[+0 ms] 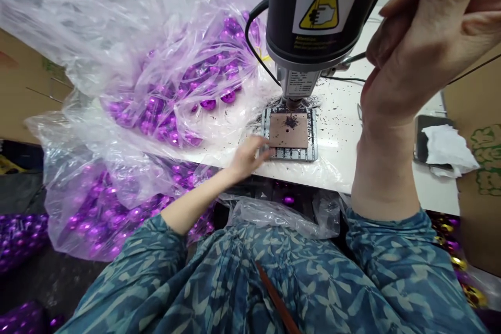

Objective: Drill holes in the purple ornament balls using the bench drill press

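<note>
My left hand (249, 156) is at the left front edge of the slotted metal base (289, 155), slightly blurred. Its thumb and fingers are apart, and I see nothing between them. On that base lies a square brown plate (278, 138) with a small hole, strewn with dark shavings. Above it hangs the black machine head (326, 42) of what looks like a bench drill press, bearing a yellow warning sign. Raised at upper right, my right hand (434, 36) has its fingers curled round the end of the machine's lever (355, 57). The lever's end is hidden by the hand.
Clear plastic bags (129, 62) of shiny purple balls cover the table's left side and hang below it. Two loose purple balls (227, 96) lie by the bag. A crumpled white tissue (446, 147) rests on a dark object at right. Cardboard boxes (483, 167) flank the table.
</note>
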The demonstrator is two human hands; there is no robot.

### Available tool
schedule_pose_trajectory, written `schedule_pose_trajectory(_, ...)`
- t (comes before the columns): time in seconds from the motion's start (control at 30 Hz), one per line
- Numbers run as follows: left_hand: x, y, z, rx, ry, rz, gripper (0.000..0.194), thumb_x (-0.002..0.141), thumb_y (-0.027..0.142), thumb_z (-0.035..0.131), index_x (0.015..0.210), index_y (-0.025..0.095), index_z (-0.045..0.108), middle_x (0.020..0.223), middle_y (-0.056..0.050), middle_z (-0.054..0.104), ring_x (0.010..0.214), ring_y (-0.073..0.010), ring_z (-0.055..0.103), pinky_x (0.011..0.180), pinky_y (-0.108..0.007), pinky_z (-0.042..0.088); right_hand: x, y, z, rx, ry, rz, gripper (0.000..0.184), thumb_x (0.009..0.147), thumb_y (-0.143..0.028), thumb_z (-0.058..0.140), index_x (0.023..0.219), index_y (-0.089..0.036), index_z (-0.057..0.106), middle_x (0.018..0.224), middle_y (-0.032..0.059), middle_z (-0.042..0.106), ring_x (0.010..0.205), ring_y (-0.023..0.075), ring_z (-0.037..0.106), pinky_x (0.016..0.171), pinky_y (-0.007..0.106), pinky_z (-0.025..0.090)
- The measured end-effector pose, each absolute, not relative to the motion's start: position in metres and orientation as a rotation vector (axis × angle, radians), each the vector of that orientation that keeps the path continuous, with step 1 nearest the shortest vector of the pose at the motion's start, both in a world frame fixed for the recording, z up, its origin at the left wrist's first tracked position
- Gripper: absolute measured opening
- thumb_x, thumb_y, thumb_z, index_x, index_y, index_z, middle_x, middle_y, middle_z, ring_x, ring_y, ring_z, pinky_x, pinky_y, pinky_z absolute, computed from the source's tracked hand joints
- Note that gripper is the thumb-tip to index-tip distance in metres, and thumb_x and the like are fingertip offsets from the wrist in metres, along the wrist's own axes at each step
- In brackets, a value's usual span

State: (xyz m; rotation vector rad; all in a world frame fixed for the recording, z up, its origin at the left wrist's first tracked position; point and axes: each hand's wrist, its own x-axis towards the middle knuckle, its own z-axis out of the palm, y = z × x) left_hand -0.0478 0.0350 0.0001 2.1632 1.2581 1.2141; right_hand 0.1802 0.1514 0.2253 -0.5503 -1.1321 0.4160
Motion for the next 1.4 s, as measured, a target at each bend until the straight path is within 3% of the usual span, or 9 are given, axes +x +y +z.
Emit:
schedule_pose_trajectory(0.13,-0.123,0.139,0.005,1.914,1.869,1.338,0.014,0.094,0.035,0.078,0.104,0.026,0.073,0.120,-0.016,0.078,0.128,-0.0415,0.068,0.123,-0.067,0.050,0.180,0.147,0.227,-0.563,-1.147,0.403,0.069,0.064,-0.082,0.064,0.061,-0.013,0.060,0.049,-0.0043,0.042,0.043,-0.0021,0.044,0.058,0.017,0.048)
schedule_pose_trajectory(0.23,-0.157,0.190,0.006,1.799,1.994,1.242,0.032,0.073,0.020,0.084,0.104,0.025,0.073,0.130,-0.020,0.074,0.143,-0.0496,0.060,0.128,-0.074,0.042,0.179,0.147,0.226,-0.532,-1.161,0.400,0.069,0.067,-0.081,0.065,0.060,-0.013,0.058,0.050,-0.0041,0.044,0.044,-0.0028,0.043,0.058,0.017,0.047)
schedule_pose_trajectory(0.33,-0.165,0.203,0.011,1.788,1.899,1.196,0.038,0.067,0.020,0.084,0.103,0.026,0.076,0.119,-0.016,0.077,0.134,-0.0462,0.067,0.124,-0.069,0.048,0.179,0.146,0.227,-0.510,-1.158,0.410,0.066,0.071,-0.078,0.068,0.064,-0.012,0.063,0.054,-0.0036,0.051,0.050,-0.0021,0.051,0.060,0.017,0.046)
schedule_pose_trajectory(0.5,-0.138,0.165,0.037,1.489,1.395,1.308,0.042,0.091,0.053,0.080,0.125,0.030,0.074,0.117,-0.010,0.081,0.107,-0.0288,0.078,0.094,-0.047,0.068,0.177,0.136,0.233,-0.507,-1.175,0.436,0.062,0.072,-0.075,0.068,0.064,-0.013,0.066,0.055,-0.0052,0.055,0.052,-0.0046,0.054,0.060,0.013,0.042)
schedule_pose_trajectory(0.63,-0.103,0.127,0.053,1.345,1.125,1.208,0.054,0.103,0.073,0.063,0.135,0.029,0.071,0.122,-0.012,0.080,0.108,-0.0284,0.083,0.085,-0.043,0.071,0.174,0.131,0.235,-0.527,-1.181,0.450,0.062,0.070,-0.073,0.065,0.064,-0.012,0.065,0.052,-0.0062,0.053,0.050,-0.0057,0.054,0.057,0.010,0.040)
schedule_pose_trajectory(0.73,-0.080,0.113,0.046,1.388,1.093,1.192,0.060,0.102,0.077,0.066,0.140,0.030,0.069,0.121,-0.011,0.082,0.107,-0.0274,0.084,0.085,-0.042,0.072,0.173,0.132,0.234,-0.508,-1.210,0.437,0.062,0.070,-0.073,0.064,0.065,-0.012,0.064,0.052,-0.0066,0.055,0.051,-0.0060,0.055,0.057,0.009,0.042)
schedule_pose_trajectory(0.93,-0.046,0.109,0.018,1.425,1.093,1.249,0.078,0.075,0.072,0.099,0.128,0.023,0.070,0.121,-0.012,0.084,0.113,-0.0268,0.083,0.101,-0.044,0.069,0.173,0.127,0.236,-0.496,-1.167,0.487,0.063,0.068,-0.073,0.070,0.063,-0.014,0.050,0.050,-0.0094,0.053,0.047,-0.0058,0.050,0.054,0.009,0.038)
schedule_pose_trajectory(1.27,-0.023,0.115,0.007,1.686,1.234,1.166,0.066,0.078,0.052,0.100,0.132,0.025,0.074,0.122,-0.009,0.082,0.101,-0.0251,0.078,0.091,-0.040,0.065,0.174,0.125,0.233,-0.579,-1.252,0.394,0.072,0.074,-0.085,0.054,0.062,-0.013,0.053,0.052,-0.0066,0.048,0.050,-0.0085,0.049,0.057,0.004,0.037)
schedule_pose_trajectory(1.4,-0.013,0.112,0.011,1.920,1.290,1.170,0.058,0.079,0.042,0.099,0.128,0.024,0.074,0.124,-0.010,0.077,0.115,-0.0292,0.075,0.100,-0.045,0.064,0.174,0.125,0.232,-0.571,-1.256,0.383,0.074,0.076,-0.086,0.052,0.062,-0.013,0.053,0.054,-0.0060,0.052,0.050,-0.0082,0.048,0.057,0.006,0.039)
